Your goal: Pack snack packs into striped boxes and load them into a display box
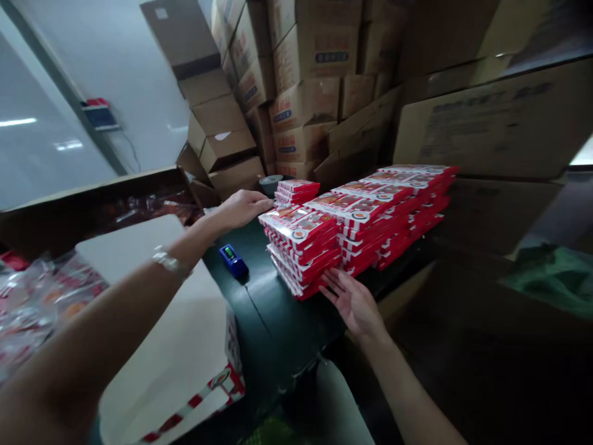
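Observation:
Flat red-and-white printed packs (301, 225) are stacked in several piles on a dark green table (259, 309). My left hand (241, 209) reaches over to the far left corner of the nearest pile, fingers stretched out with their tips at its edge. On the near side, my right hand (353, 303) lies with fingers extended against the lower red edges of the same pile. Neither hand is closed round a pack. A small blue device with a green display (233, 261) rests on the table below my left hand.
At left is a large white open carton piece (171, 346) with a striped printed edge, beside clear plastic packets (50, 303). A smaller pack pile (296, 190) and a tape roll (271, 182) stand behind. Brown cardboard boxes (308, 99) rise at the back and right.

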Tool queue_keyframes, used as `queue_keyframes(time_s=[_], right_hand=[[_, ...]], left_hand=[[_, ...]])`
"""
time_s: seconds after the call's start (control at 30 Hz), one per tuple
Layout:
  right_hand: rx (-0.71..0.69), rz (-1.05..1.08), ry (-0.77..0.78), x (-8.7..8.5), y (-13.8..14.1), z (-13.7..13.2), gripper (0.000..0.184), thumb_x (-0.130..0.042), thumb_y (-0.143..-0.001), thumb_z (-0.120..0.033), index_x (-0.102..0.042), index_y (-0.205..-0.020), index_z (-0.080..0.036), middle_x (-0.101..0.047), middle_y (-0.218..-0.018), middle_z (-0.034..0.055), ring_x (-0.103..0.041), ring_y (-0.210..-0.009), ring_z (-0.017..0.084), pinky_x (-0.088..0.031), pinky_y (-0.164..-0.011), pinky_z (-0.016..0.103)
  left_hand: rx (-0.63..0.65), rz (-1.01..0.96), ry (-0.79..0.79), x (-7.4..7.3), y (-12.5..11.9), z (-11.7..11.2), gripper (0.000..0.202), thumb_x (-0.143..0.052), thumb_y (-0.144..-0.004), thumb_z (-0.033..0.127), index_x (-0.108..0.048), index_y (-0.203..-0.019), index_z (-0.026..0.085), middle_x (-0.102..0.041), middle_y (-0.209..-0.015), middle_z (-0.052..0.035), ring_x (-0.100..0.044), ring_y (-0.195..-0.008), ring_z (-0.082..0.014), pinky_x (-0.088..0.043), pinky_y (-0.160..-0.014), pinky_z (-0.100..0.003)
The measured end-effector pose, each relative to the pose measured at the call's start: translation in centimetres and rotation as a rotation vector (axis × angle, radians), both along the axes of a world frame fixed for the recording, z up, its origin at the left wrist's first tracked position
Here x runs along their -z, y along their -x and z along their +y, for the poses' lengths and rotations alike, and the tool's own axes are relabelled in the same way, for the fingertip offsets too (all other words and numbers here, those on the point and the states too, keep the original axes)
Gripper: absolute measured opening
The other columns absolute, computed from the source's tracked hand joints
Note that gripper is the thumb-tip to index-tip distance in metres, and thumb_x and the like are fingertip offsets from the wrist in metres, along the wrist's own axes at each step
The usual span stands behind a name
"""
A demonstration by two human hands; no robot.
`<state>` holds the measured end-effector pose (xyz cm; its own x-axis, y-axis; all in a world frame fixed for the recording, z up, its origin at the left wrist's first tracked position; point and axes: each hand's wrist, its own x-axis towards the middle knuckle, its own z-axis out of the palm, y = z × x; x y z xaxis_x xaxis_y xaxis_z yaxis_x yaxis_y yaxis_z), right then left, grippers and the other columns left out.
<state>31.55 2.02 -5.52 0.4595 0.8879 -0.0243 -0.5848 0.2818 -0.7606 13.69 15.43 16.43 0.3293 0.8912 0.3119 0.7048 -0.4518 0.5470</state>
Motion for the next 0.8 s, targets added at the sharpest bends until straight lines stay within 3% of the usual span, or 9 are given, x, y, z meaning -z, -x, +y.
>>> queue_keyframes(time_s=[0.07, 0.17, 0.27, 0.37, 0.5, 0.63, 0.73, 0.8], right_hand=[[0.066, 0.086, -0.003, 0.6, -0.8, 0.8, 0.029, -0.077, -0.064, -0.041, -0.065, -0.084, -0.024, -0.071, -0.093, 0.0039, -0.065, -0.096, 0.023, -0.055, -0.082, 0.042], [0.157, 0.178, -0.005, 1.5, -1.0, 2.6, 0.028, -0.078, -0.062, -0.036, -0.063, -0.083, -0.024, -0.071, -0.084, 0.0027, -0.067, -0.085, 0.023, -0.057, -0.068, 0.039], [0.202, 0.252, -0.001, 2.2, -0.7, 4.0, 0.029, -0.080, -0.060, -0.034, -0.063, -0.080, -0.024, -0.069, -0.077, 0.0010, -0.065, -0.074, 0.021, -0.055, -0.059, 0.033], [0.194, 0.307, -0.017, 2.3, -0.1, 4.4, 0.031, -0.082, -0.058, -0.034, -0.061, -0.078, -0.024, -0.067, -0.075, -0.0019, -0.064, -0.072, 0.018, -0.054, -0.060, 0.031], [0.099, 0.333, -0.040, 1.4, 0.4, 3.5, 0.033, -0.081, -0.060, -0.045, -0.060, -0.073, -0.023, -0.068, -0.074, -0.0021, -0.065, -0.070, 0.017, -0.055, -0.066, 0.033], [-0.189, 0.257, -0.017, 0.7, 0.1, 2.8, 0.051, -0.061, -0.069, -0.072, -0.065, -0.080, -0.023, -0.073, -0.077, 0.0039, -0.070, -0.074, 0.023, -0.056, -0.070, 0.041], [-0.315, 0.149, 0.002, 0.4, 0.3, 2.9, 0.056, -0.056, -0.072, -0.073, -0.068, -0.094, -0.023, -0.076, -0.085, 0.0051, -0.071, -0.083, 0.026, -0.056, -0.074, 0.041], [-0.351, 0.096, 0.007, 0.0, 0.7, 2.9, 0.052, -0.062, -0.071, -0.067, -0.068, -0.095, -0.022, -0.076, -0.085, 0.0058, -0.071, -0.084, 0.026, -0.057, -0.074, 0.039]], left_hand=[[0.066, 0.209, 0.039, -0.3, -5.5, 4.9, 0.029, -0.057, -0.088, 0.037, -0.069, -0.094, 0.011, -0.069, -0.096, -0.0045, -0.063, -0.101, -0.0231, -0.047, -0.092, -0.039], [0.133, 0.386, 0.063, 1.6, -10.1, 9.8, 0.026, -0.056, -0.091, 0.034, -0.064, -0.101, 0.011, -0.067, -0.104, -0.0082, -0.063, -0.098, -0.0215, -0.050, -0.088, -0.043], [0.193, 0.507, 0.095, 4.6, -10.9, 12.6, 0.027, -0.056, -0.091, 0.035, -0.061, -0.109, 0.014, -0.064, -0.110, -0.0073, -0.063, -0.097, -0.0210, -0.052, -0.085, -0.041], [0.224, 0.572, 0.112, 6.4, -10.1, 13.9, 0.029, -0.055, -0.092, 0.036, -0.060, -0.112, 0.016, -0.063, -0.113, -0.0072, -0.062, -0.099, -0.0215, -0.052, -0.086, -0.040], [0.237, 0.592, 0.119, 6.7, -9.2, 13.4, 0.036, -0.047, -0.095, 0.044, -0.062, -0.110, 0.015, -0.067, -0.106, -0.0077, -0.065, -0.094, -0.0202, -0.051, -0.085, -0.040], [0.238, 0.563, 0.034, 6.6, -8.8, 10.5, 0.041, -0.039, -0.095, 0.049, -0.063, -0.113, 0.023, -0.067, -0.117, -0.0076, -0.060, -0.109, -0.0242, -0.043, -0.093, -0.033], [0.103, 0.528, -0.063, 6.6, -8.2, 7.4, 0.056, -0.048, -0.089, 0.054, -0.047, -0.132, 0.018, -0.054, -0.134, -0.0174, -0.044, -0.128, -0.0359, -0.035, -0.101, -0.044], [-0.011, 0.522, -0.055, 6.6, -7.3, 5.5, 0.058, -0.044, -0.091, 0.051, -0.045, -0.131, 0.010, -0.052, -0.132, -0.0252, -0.042, -0.127, -0.0404, -0.035, -0.099, -0.050]])
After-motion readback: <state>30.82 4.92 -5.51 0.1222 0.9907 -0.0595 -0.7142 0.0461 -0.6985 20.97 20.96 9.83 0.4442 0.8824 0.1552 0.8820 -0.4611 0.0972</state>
